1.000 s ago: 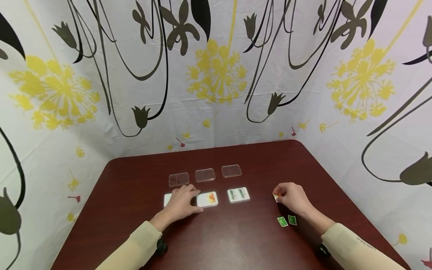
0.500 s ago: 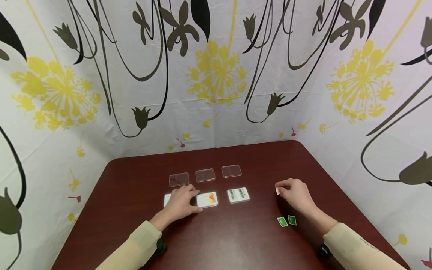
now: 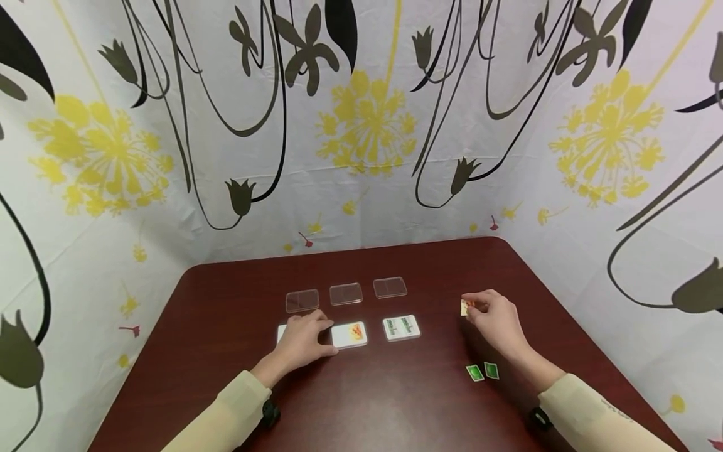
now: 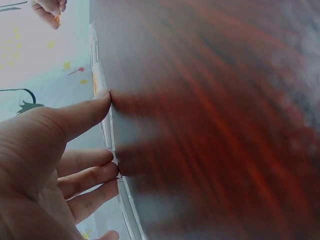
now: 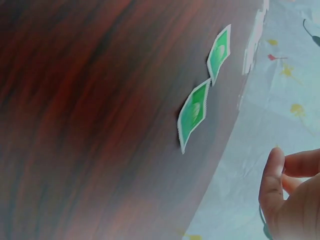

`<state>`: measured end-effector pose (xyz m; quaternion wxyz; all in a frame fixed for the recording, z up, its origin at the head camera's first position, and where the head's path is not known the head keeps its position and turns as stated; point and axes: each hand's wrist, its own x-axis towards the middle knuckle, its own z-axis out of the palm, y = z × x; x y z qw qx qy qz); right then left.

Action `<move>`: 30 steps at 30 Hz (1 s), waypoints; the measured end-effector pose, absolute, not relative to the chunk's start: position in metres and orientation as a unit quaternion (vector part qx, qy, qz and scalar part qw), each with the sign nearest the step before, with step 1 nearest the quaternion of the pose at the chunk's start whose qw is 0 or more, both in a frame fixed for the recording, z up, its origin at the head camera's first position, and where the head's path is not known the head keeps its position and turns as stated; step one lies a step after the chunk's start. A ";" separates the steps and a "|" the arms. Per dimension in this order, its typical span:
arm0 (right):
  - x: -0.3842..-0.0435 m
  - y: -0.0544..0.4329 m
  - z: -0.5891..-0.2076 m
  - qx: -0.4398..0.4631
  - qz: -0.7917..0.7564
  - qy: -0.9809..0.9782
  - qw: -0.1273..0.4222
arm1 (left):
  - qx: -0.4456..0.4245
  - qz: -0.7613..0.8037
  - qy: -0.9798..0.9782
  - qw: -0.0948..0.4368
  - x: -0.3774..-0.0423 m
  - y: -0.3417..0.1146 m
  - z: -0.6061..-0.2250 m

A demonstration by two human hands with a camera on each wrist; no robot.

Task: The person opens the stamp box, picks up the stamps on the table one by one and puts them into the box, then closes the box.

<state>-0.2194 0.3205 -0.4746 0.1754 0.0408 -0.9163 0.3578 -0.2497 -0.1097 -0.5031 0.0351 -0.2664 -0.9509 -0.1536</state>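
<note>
So the right hand (image 3: 494, 319) has a small paper piece with an orange picture (image 3: 465, 307) pinched between thumb and fingertips, apparently up off the glossy dark red-brown wooden table (image 3: 373, 405), toward its right side. The left hand (image 3: 304, 336) is spread wide around the left end of the white card in a clear case with an orange picture (image 3: 348, 335), thumb touching the near edge; I can't tell how hard it's pressing. My main worry would be that tiny scrap: it's so thin that a loose pinch could let it flutter off, and a tight one could crease it. The case could also skid if those left fingers push sideways, since the tabletop looks slick. As for the rest, two small green paper pieces with white borders (image 3: 483, 371) lie just below the right hand, easy to brush with a dropped wrist. The white card with two green prints (image 3: 401, 328) sits between the hands, right in the path across. The left hand hides most of another white card (image 3: 280, 331), and three clear plastic rectangles (image 3: 346, 294) lie in a row behind.
</note>
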 end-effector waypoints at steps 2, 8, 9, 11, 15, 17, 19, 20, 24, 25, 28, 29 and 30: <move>-0.219 0.318 -0.474 0.042 0.363 -0.915 0.170 | -0.265 -0.151 -0.952 0.037 -0.250 -0.110 -0.505; -0.221 0.308 -0.470 0.051 0.365 -0.913 0.177 | -0.267 -0.151 -0.951 0.043 -0.249 -0.109 -0.506; -0.222 0.306 -0.468 0.055 0.363 -0.912 0.182 | -0.267 -0.151 -0.951 0.043 -0.249 -0.109 -0.506; -0.223 0.301 -0.466 0.061 0.361 -0.912 0.187 | -0.266 -0.152 -0.951 0.045 -0.250 -0.108 -0.506; -0.227 0.288 -0.460 0.070 0.358 -0.910 0.196 | -0.262 -0.153 -0.952 0.046 -0.250 -0.108 -0.503; -0.229 0.281 -0.457 0.074 0.362 -0.909 0.195 | -0.260 -0.152 -0.952 0.045 -0.250 -0.108 -0.502; -0.231 0.273 -0.455 0.080 0.365 -0.907 0.194 | -0.260 -0.152 -0.952 0.047 -0.250 -0.108 -0.502; -0.232 0.270 -0.455 0.083 0.369 -0.906 0.191 | -0.260 -0.152 -0.952 0.048 -0.250 -0.108 -0.502; -0.234 0.256 -0.454 0.091 0.383 -0.902 0.175 | -0.263 -0.150 -0.952 0.051 -0.251 -0.108 -0.505; -0.235 0.253 -0.454 0.093 0.387 -0.901 0.172 | -0.264 -0.148 -0.952 0.051 -0.251 -0.108 -0.505; -0.236 0.244 -0.454 0.095 0.401 -0.896 0.164 | -0.266 -0.148 -0.951 0.051 -0.252 -0.109 -0.506; -0.236 0.241 -0.454 0.094 0.408 -0.894 0.160 | -0.266 -0.147 -0.951 0.050 -0.252 -0.109 -0.507; -0.236 0.238 -0.454 0.093 0.416 -0.891 0.156 | -0.267 -0.147 -0.951 0.051 -0.252 -0.109 -0.506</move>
